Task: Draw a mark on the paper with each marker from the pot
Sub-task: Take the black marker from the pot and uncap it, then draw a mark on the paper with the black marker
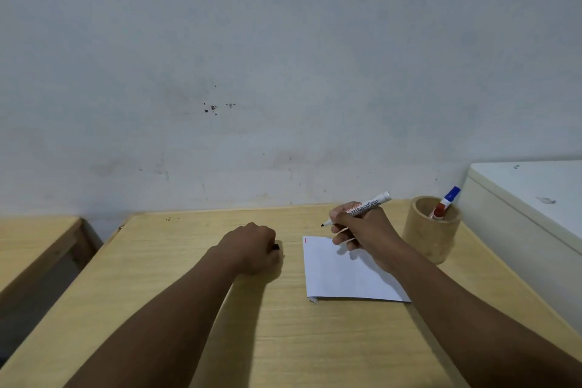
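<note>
Marker (pixel 359 210), uncapped, tip hovering above paper (pixel 343 271) far-left corner | my right hand (pixel 362 230) grips it in a writing hold | my left hand (pixel 252 247) fisted on table (pixel 189 309), enclosing black cap (pixel 276 247) | pot (pixel 430 239) right of paper, holding two markers (pixel 444 203).

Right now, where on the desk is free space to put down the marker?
Bare wood lies left of the left hand, and along the near edge of the desk below the paper. It is crowded between the right hand, marker and pot.
</note>
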Motion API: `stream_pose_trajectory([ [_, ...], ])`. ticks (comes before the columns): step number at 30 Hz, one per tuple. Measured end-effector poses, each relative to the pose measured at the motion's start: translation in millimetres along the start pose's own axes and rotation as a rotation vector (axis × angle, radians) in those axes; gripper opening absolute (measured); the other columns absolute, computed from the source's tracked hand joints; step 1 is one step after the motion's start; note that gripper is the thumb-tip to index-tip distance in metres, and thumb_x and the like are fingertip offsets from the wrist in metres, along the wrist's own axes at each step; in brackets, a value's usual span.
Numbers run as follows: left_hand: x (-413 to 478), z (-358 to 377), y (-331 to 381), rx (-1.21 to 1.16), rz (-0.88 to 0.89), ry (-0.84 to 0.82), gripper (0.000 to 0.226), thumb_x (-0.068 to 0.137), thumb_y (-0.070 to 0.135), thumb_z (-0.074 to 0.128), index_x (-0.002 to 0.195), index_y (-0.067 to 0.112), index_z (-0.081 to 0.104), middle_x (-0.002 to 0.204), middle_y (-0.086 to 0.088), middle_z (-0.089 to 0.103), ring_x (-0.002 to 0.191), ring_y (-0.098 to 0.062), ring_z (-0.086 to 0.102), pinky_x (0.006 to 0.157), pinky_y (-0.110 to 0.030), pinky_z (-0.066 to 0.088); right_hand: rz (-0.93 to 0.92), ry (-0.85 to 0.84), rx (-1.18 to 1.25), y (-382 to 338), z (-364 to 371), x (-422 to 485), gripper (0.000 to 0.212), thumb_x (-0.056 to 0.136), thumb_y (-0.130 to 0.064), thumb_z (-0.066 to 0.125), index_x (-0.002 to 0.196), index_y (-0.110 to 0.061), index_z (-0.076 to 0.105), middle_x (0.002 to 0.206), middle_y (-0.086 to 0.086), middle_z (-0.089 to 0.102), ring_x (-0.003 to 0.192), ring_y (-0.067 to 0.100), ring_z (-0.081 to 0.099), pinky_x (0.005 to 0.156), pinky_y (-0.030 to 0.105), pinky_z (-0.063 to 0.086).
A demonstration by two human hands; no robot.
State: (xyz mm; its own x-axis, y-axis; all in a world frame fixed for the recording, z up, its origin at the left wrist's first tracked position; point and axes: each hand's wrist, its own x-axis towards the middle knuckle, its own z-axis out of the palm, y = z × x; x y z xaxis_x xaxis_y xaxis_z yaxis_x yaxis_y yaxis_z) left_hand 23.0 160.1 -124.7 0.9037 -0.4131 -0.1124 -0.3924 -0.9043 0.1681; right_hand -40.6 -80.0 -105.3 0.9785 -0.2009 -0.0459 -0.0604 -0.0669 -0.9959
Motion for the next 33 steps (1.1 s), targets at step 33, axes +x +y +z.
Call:
stream_pose_trajectory([
  [33,12.1,20.4,11.5,-0.174,0.123,-0.006,0.081,0.061,0.08,0.073,0.135,0.051,0.056,0.14,0.008,0.046,0.133,-0.018,0.04,0.11,-0.045,0.038,-0.007,0.084,-0.139,44.3,37.4,20.2,0.013,0.078,-0.009,0.07,0.087,0.0,0.071,0.074,0.023,0.075,0.055,0.024,0.072,0.044,0.026,0.043],
])
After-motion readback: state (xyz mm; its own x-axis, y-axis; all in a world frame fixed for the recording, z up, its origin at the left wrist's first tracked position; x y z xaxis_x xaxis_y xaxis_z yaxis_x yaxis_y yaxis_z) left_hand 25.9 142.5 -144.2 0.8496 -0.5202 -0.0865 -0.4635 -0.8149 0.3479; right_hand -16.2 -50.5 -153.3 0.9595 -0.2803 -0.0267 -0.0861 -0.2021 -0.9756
